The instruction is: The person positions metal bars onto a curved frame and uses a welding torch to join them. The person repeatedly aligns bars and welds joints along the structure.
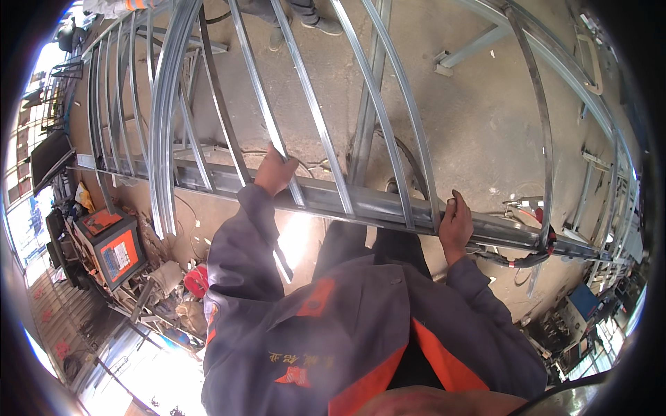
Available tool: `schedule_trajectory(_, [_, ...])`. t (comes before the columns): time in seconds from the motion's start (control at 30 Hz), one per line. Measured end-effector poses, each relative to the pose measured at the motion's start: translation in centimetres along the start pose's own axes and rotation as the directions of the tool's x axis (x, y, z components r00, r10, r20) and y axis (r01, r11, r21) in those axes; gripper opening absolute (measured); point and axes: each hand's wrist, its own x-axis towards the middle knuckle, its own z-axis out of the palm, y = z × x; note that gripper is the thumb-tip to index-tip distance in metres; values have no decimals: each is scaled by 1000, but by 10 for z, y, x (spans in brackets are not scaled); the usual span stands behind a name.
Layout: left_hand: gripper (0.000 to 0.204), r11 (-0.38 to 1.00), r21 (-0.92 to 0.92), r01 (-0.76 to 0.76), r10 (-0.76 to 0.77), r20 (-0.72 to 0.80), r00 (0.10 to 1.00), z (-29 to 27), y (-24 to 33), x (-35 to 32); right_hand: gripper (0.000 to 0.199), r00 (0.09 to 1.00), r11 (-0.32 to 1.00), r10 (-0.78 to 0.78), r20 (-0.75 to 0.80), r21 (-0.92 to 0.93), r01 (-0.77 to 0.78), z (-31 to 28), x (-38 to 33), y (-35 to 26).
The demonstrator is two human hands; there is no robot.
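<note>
My left hand [276,172] is closed around a long, thin galvanised metal bar [258,93], a little above where its near end meets a long steel beam [316,197] lying crosswise in front of me. Several similar bars run away from the beam side by side. At the beam's right part, my right hand [456,225] has its fingers raised and apart, beside the near end of another metal bar [418,132]. Whether its palm touches that bar or the beam is hidden.
A bundle of nested metal strips [166,125] crosses the beam at left. Below stands a black and orange box [111,246] near a red round object [196,281]. Dark cables [517,262] hang by the beam's right end. Another person's shoes [322,26] show at the far side.
</note>
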Motion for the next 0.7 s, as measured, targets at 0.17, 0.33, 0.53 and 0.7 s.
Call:
schedule_trajectory(0.17, [65, 993, -112, -24, 25, 9, 1000, 5, -6, 6, 34, 1000, 999, 12, 16, -31, -12, 5, -1, 6])
schedule_trajectory(0.33, [77, 969, -169, 180, -179, 20, 984, 6, 13, -5, 35, 1000, 999, 23, 16, -24, -22, 11, -4, 10])
schedule_trajectory(0.53, [54, 977, 66, -201, 196, -639, 744, -70, -26, -39, 40, 989, 991, 131, 71, 14, -132, 11, -2, 9])
schedule_trajectory(0.7, [78, 593, 450, 668, -22, -820, 571, -205, -168, -75, 41, 992, 992, 114, 59, 51, -117, 12, -4, 4])
